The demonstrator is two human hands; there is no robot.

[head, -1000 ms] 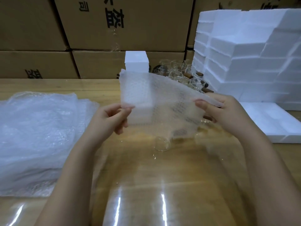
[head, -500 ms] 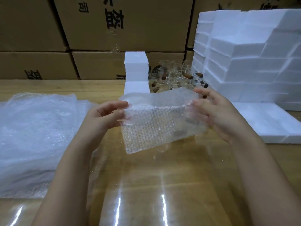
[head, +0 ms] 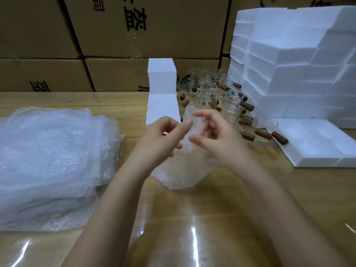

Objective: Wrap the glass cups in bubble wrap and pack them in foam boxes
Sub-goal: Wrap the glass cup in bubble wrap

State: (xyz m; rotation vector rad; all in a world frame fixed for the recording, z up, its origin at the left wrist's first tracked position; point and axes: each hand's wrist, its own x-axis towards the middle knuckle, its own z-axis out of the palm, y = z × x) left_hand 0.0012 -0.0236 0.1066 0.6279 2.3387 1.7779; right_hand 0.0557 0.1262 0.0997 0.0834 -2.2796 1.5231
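We hold a bubble wrap bundle (head: 183, 166) over the counter (head: 221, 218), our left hand (head: 163, 139) and right hand (head: 215, 137) close together, fingers pinching its top; whether a cup is inside we cannot tell. Bare cups (head: 217, 97) stand behind, between a foam block (head: 162, 93) and stacked foam boxes (head: 292, 64). A wrap pile (head: 52, 160) lies left.

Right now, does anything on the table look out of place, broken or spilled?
Nothing looks broken or spilled. The glass cups stand crowded together, their brown handles pointing various ways. Both hands hold a bubble wrap sheet bunched above the table.
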